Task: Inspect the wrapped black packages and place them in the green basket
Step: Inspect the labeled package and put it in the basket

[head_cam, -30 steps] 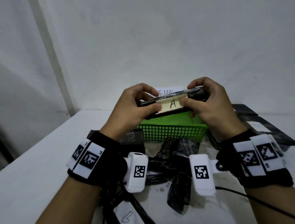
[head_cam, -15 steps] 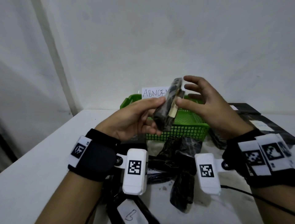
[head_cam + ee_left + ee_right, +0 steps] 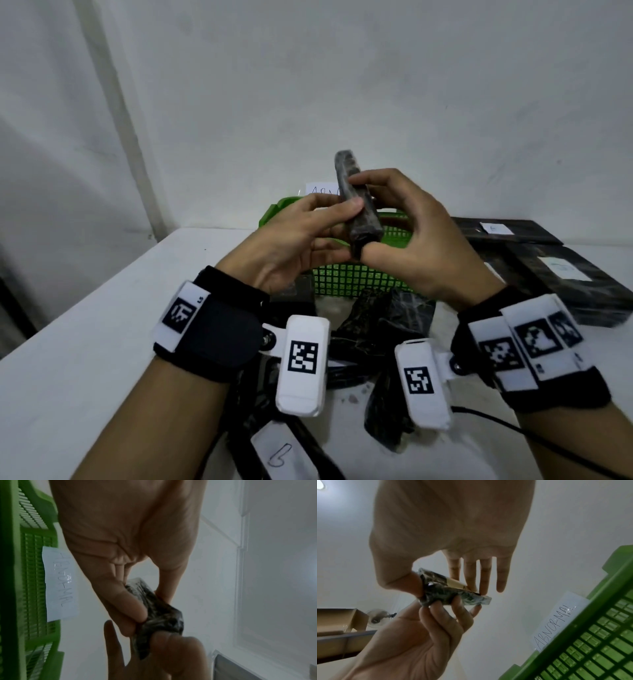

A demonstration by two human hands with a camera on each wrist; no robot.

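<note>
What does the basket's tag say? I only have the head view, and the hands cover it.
Observer: ABNORMAL. The right wrist view shows the whole tag on the basket.
Operator: Where's the package's sticker?
Observer: The sticker is on the package face turned toward the right hand fingers.
Operator: And the left grip?
Observer: Four left hand fingertips curl against the package's far side.

A white surface (image 3: 85, 342) meets a white wall (image 3: 411, 85). At twelve o'clock, a paper label (image 3: 559, 620) reads "ABNORMAL". A cardboard box (image 3: 337, 619) and fan (image 3: 376, 618) stand behind.
</note>
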